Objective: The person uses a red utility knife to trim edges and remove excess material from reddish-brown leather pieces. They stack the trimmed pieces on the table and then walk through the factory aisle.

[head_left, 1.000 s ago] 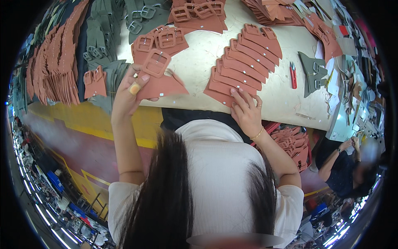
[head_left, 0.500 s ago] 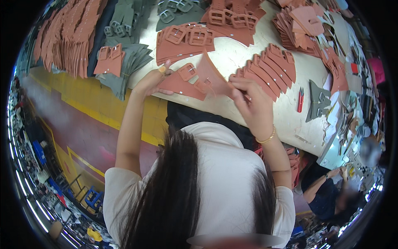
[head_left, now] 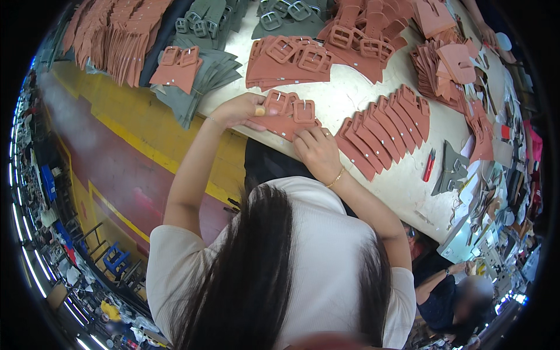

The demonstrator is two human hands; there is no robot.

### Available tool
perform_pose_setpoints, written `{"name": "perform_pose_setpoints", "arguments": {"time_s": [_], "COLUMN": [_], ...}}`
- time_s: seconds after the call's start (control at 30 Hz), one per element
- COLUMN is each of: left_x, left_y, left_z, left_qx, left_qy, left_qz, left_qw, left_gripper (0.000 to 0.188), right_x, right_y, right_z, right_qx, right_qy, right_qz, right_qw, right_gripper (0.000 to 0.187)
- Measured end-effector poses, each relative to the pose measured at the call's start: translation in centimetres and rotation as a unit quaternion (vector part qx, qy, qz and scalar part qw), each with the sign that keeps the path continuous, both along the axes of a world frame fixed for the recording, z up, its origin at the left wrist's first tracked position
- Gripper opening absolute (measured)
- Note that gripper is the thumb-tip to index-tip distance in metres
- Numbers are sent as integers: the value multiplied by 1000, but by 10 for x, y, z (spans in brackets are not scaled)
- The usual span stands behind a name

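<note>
Flared terracotta panel (head_left: 283, 125), smooth-faced, at the near edge of the worktable — two square buckles (head_left: 304, 120) upon it. The left hand (head_left: 242, 111) pinches its left end between thumb and fingers; the right hand (head_left: 319, 153) curls at its right edge — its grip, from where I stand, unclear. One pair of red-handled snips (head_left: 429, 166) lies rightward. Worktable (head_left: 396, 192) pale; floor (head_left: 131, 169) maroon and yellow.

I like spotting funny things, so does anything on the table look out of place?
Two colour mix-ups, maybe: a small reddish-brown buckled piece overlaps the green stack on the left, and a lone green buckled piece lies right of the red-handled snips. I see nothing spilled or broken.
</note>
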State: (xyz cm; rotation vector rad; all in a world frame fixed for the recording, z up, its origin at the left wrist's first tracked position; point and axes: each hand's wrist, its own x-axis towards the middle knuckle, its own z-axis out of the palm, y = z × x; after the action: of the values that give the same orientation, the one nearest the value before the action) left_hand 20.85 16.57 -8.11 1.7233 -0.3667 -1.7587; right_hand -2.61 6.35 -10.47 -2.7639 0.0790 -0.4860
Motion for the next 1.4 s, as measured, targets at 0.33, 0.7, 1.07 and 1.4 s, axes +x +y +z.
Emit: {"name": "perform_pose_setpoints", "arguments": {"time_s": [0.33,0.7,1.07,1.4], "left_x": [49,219,250,238], "left_y": [27,78,88,83], "left_z": [113,115,61,44], "left_qx": [-120,-49,55,7], "left_qy": [-196,-283,-255,-742], "left_qz": [-167,40,47,-128], "left_qw": [959,957,964,659], "left_gripper": [45,42,48,48], "right_x": [-11,-23,-34,-57], "right_y": [-14,-19,-32,-44], "right_z": [50,55,58,55], "right_qx": [151,163,153,163], "right_qy": [-10,19,37,6], "right_qz": [-30,-68,-103,-169], "right_qw": [988,984,982,972], "right_gripper": [13,11,11,11]}}
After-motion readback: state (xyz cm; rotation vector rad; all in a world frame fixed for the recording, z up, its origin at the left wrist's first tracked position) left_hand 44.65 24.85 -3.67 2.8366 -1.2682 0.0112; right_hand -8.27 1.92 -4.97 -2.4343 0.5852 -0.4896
